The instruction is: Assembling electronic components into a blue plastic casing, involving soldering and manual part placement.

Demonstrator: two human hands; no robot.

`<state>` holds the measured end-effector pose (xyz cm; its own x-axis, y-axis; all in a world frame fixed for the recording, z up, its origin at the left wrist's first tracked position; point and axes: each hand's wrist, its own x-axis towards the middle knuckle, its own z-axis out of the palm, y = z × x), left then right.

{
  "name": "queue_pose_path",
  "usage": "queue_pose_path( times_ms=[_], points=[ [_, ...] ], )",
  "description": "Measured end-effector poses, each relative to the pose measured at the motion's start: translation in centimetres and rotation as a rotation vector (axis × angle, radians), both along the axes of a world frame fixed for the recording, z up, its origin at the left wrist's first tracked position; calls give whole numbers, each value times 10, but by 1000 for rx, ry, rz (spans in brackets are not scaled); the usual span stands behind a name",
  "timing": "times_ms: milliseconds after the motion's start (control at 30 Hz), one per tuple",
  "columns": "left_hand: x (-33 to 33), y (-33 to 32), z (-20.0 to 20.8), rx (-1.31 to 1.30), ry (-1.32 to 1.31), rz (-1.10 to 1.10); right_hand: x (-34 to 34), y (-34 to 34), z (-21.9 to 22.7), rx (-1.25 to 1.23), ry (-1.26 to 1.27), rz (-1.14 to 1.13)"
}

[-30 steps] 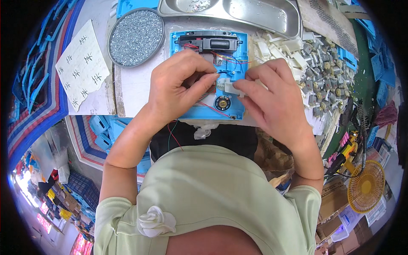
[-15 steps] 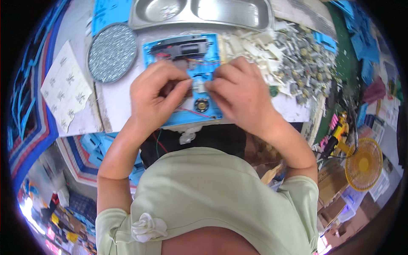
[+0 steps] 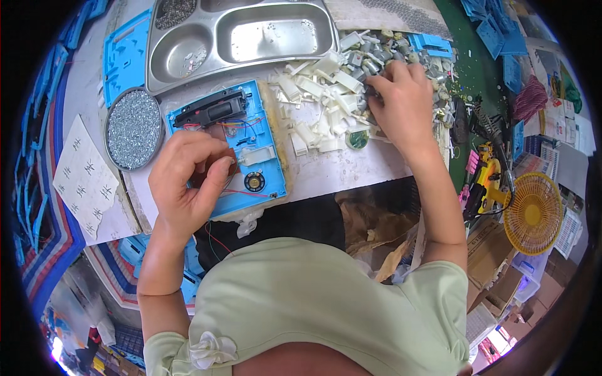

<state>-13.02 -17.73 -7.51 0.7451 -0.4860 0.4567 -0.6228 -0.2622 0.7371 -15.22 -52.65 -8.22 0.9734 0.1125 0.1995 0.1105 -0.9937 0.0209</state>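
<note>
A blue plastic casing (image 3: 266, 188) lies open on the table, holding a black elongated part (image 3: 216, 111), thin coloured wires, a white plastic piece (image 3: 257, 155) and a small round speaker (image 3: 254, 182). My left hand (image 3: 185, 172) rests over the casing's left side, thumb and fingers curled close together; whatever is between them is hidden. My right hand (image 3: 404, 106) reaches into the heap of small grey motors (image 3: 371, 59), its fingers bent down among them. What those fingertips grip cannot be made out. White plastic parts (image 3: 326, 91) lie heaped between the casing and this hand.
A round dish of small silvery screws (image 3: 133, 128) stands left of the casing. Behind it are a steel compartment tray (image 3: 276, 59) and another blue panel (image 3: 125, 56). A patterned paper (image 3: 84, 178) lies at the left edge. A yellow fan (image 3: 532, 213) stands at the right.
My right hand has left the white piece in the casing and moved right and away to the grey motors. The left hand stays at the casing. The whole view has shifted.
</note>
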Motion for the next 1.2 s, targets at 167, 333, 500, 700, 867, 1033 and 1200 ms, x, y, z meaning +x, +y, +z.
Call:
queue_pose_path(
  times_ms=[167, 333, 500, 700, 867, 1033, 1200],
  points=[
    [6, -12, 17, 28, 21, -75, 3, -7, 8, 137, 13, 63],
    [22, -63, 41, 155, 152, -186, -15, 13, 24, 748, -43, 160],
    [46, -96, 30, 217, 229, -397, -39, 61, 33, 1755, 110, 20],
    [34, -103, 35, 233, 60, -457, -57, 54, 14, 1877, 93, 58],
    [52, -118, 41, 263, -119, -570, -55, 22, 14, 2018, 339, 23],
    [125, -175, 15, 98, 204, -740, -56, 0, 7, 2347, 228, -61],
    [206, -211, -13, 518, -113, -12, -52, 0, -5, 2454, 156, -66]
  ],
)
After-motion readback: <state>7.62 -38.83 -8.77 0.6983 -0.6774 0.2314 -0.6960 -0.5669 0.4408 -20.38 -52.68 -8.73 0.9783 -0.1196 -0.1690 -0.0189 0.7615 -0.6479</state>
